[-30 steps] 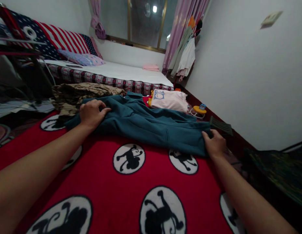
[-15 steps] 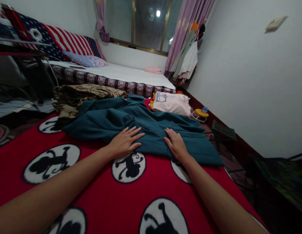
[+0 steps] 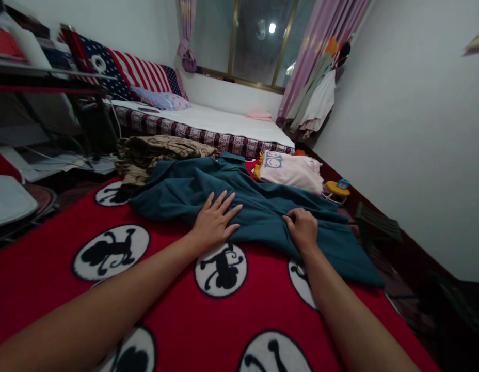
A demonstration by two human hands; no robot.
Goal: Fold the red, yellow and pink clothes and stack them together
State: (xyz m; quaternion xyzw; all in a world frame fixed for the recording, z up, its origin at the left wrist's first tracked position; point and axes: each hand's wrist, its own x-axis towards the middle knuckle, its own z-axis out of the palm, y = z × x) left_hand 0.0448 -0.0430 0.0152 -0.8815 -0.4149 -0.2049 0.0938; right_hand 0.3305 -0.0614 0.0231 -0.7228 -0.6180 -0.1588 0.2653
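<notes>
A dark teal garment (image 3: 258,206) lies spread across a red blanket (image 3: 177,289) printed with white circles and black figures. My left hand (image 3: 215,220) rests flat on the garment's near edge, fingers stretched and apart. A little to the right, my right hand (image 3: 303,228) sits on the same cloth with its fingers curled in, pinching a fold of the teal fabric. Both forearms reach in from the bottom of the view.
A brown patterned cloth (image 3: 158,152) lies bunched behind the garment on the left. A folded pink shirt (image 3: 291,170) sits behind it on the right. A bed (image 3: 212,121) runs along the back under a window. A dark shelf (image 3: 46,88) stands left, a white wall right.
My right hand has gone from flat and spread to curled, gathering teal cloth. My left hand stays flat on the garment. The view has shifted slightly leftward.
</notes>
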